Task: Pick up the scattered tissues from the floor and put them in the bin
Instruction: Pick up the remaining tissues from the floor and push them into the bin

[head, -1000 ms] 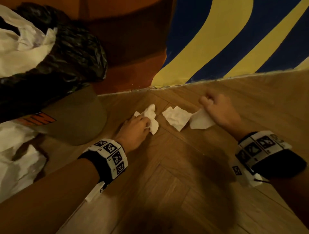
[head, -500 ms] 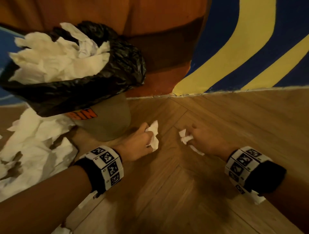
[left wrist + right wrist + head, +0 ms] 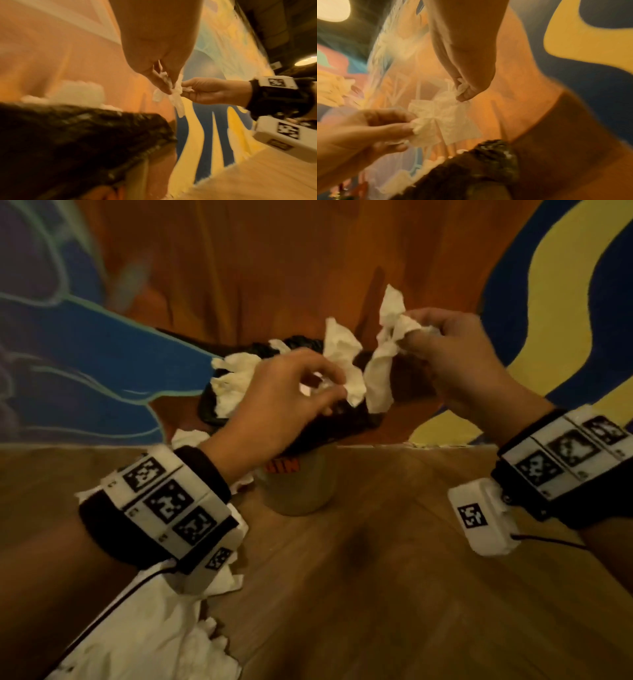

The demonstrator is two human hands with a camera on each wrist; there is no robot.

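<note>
Both hands are raised side by side over the bin [image 3: 301, 491], a pale tub lined with a black bag [image 3: 346, 422] that is heaped with white tissues [image 3: 236, 378]. My left hand [image 3: 337, 386] pinches a crumpled white tissue [image 3: 342, 357] between thumb and fingers. My right hand [image 3: 416, 335] grips another tissue [image 3: 383, 364] that hangs down beside the first, just above the bag's right rim. The left wrist view shows the left hand's tissue [image 3: 165, 79] and the right hand [image 3: 187, 89] close together. The right wrist view shows the right hand's tissue [image 3: 462, 88] above the black bag [image 3: 488, 162].
A pile of loose white tissues [image 3: 164, 628] lies on the wooden floor [image 3: 394, 594] at the lower left, under my left forearm, with more beside the bin [image 3: 188, 438]. The painted orange, blue and yellow wall [image 3: 274, 268] stands right behind the bin.
Both hands have lifted off the floor, each with the tissue it gathered there, and now hold them over the bin. The two tissues by the wall are off the floor.
</note>
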